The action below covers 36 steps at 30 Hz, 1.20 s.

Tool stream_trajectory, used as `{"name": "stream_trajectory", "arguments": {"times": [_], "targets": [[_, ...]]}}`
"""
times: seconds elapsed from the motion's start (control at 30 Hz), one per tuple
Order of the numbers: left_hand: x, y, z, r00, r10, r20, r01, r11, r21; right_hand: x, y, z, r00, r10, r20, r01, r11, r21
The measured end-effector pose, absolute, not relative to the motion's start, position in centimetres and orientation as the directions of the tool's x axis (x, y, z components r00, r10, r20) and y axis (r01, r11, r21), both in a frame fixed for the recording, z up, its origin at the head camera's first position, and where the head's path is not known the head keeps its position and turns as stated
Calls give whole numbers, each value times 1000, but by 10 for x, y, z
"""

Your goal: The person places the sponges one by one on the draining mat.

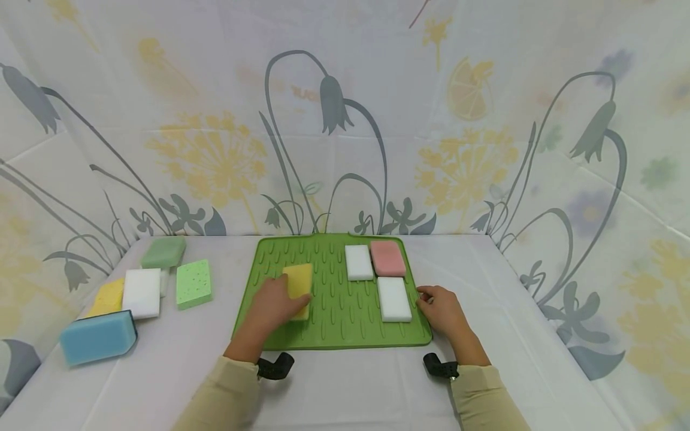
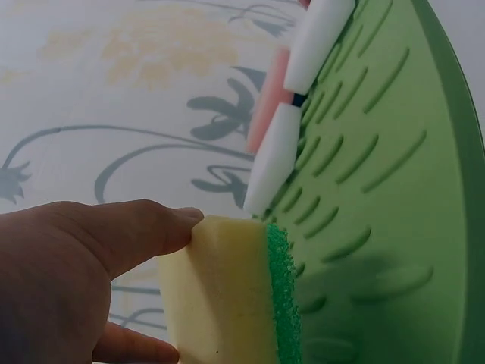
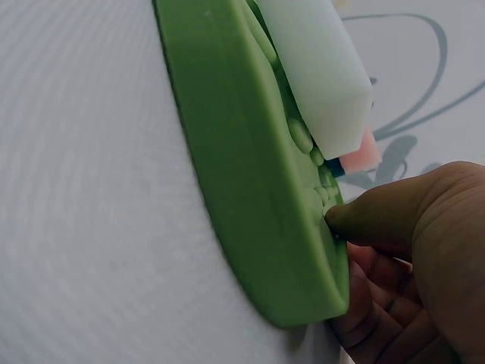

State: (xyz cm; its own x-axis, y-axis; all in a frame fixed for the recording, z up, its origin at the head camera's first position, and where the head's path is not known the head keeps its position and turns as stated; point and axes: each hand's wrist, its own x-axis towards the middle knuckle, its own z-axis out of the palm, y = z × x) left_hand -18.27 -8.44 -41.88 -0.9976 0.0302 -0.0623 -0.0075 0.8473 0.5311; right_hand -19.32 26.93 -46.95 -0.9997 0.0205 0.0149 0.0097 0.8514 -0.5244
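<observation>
My left hand (image 1: 274, 302) grips a yellow sponge (image 1: 298, 280) between thumb and fingers, over the left half of a green ribbed mat (image 1: 329, 335). In the left wrist view the sponge shows a green scouring layer (image 2: 283, 292) facing the mat. Whether it touches the ribs, I cannot tell. My right hand (image 1: 443, 309) pinches the mat's right edge, thumb on top and fingers curled at the rim in the right wrist view. Toward the mat's right side lie a white sponge (image 1: 358, 262), a pink sponge (image 1: 387, 258) and a second white sponge (image 1: 394, 299).
On the table's left stand more sponges: a blue one (image 1: 99, 338) with a dark layer, a yellow one (image 1: 108, 297), a white one (image 1: 142, 293), a bright green one (image 1: 194, 284) and a pale green one (image 1: 163, 252). A flower-printed cloth (image 1: 345, 149) hangs behind.
</observation>
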Motion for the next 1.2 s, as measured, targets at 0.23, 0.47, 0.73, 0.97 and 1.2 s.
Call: {"name": "stream_trajectory", "arguments": {"times": [0.23,0.47,0.73,0.97,1.2], "targets": [[-181,-67,-420,-995,43,-88,-14,830,558,-194,269,-470,-1000,19,11,11,851,-525],[-181,-51,-424,-995,66,-77,8,809,588,-194,269,-469,-1000,21,7,14,849,-529],[-176,-34,-418,-994,78,-79,13,787,617,-195,270,-470,-1000,24,12,15,848,-530],[-174,-18,-423,-992,85,-90,9,771,637,-195,270,-470,-1000,30,1,25,851,-525],[-176,-4,-428,-991,90,-96,9,775,632,-196,270,-471,-1000,30,8,21,848,-529]]}}
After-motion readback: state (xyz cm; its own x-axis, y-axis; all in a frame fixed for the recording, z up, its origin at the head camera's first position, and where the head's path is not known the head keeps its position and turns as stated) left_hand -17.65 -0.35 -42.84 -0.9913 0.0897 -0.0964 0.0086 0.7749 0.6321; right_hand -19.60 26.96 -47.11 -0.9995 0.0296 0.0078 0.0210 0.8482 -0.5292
